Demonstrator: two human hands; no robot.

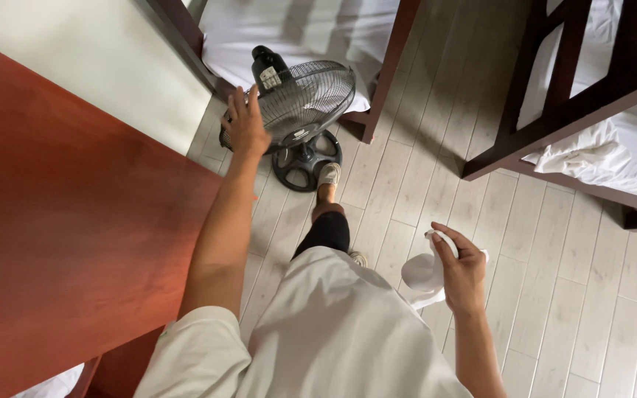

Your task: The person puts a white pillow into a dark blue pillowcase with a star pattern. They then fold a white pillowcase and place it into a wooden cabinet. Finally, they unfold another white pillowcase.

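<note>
A black floor fan (pixel 305 103) with a wire grille stands on the pale plank floor ahead of me, tilted upward on its round base (pixel 305 163). My left hand (pixel 245 124) is stretched out with fingers apart and rests against the left rim of the grille. My right hand (pixel 460 267) is held near my waist and grips a crumpled white cloth (pixel 423 276). My foot in a light shoe (pixel 328 175) is beside the fan's base.
A red-brown wooden tabletop (pixel 60 221) fills the left side. A bed with white bedding (pixel 296 26) lies behind the fan. A dark wooden bed frame (pixel 554 110) with a white sheet stands at the right.
</note>
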